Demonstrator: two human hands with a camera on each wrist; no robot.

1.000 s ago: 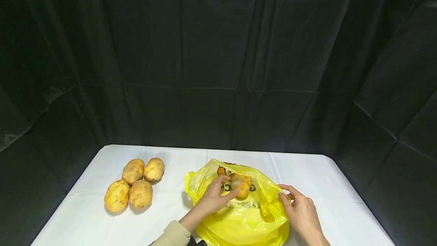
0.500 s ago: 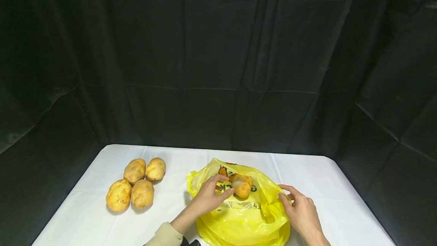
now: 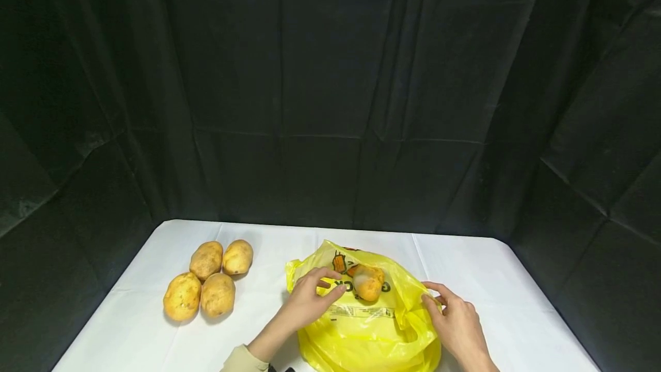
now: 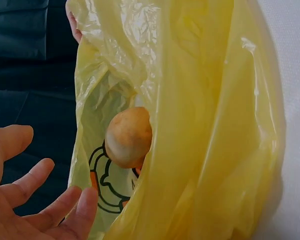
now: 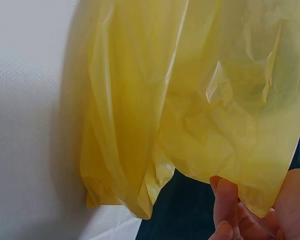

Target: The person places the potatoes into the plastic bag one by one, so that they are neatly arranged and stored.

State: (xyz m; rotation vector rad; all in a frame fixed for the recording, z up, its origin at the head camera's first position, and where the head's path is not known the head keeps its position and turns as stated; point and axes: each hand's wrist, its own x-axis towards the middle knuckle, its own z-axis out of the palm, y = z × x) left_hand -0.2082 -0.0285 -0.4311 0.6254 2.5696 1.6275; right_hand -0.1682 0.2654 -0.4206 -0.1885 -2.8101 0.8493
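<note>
A yellow plastic bag (image 3: pixel 361 332) with dark printing lies at the front of the table, its mouth spread. One potato (image 3: pixel 369 283) is inside the mouth; in the left wrist view the bag's film hides part of this potato (image 4: pixel 129 137). My left hand (image 3: pixel 308 299) is at the bag's left side with fingers and thumb spread, holding nothing, a small gap from the potato. In the left wrist view its fingers (image 4: pixel 65 207) are relaxed. My right hand (image 3: pixel 457 321) pinches the bag's right rim between thumb and fingers, seen also as fingertips (image 5: pixel 225 200) in the right wrist view.
Several potatoes (image 3: pixel 217 295) sit grouped at the left of the white-covered table (image 3: pixel 129 314). Black cloth (image 3: pixel 330 96) hangs behind and along both sides.
My left hand has drawn back to the left, away from the potato in the bag, and its fingers no longer reach it. My right hand keeps its pinch on the rim.
</note>
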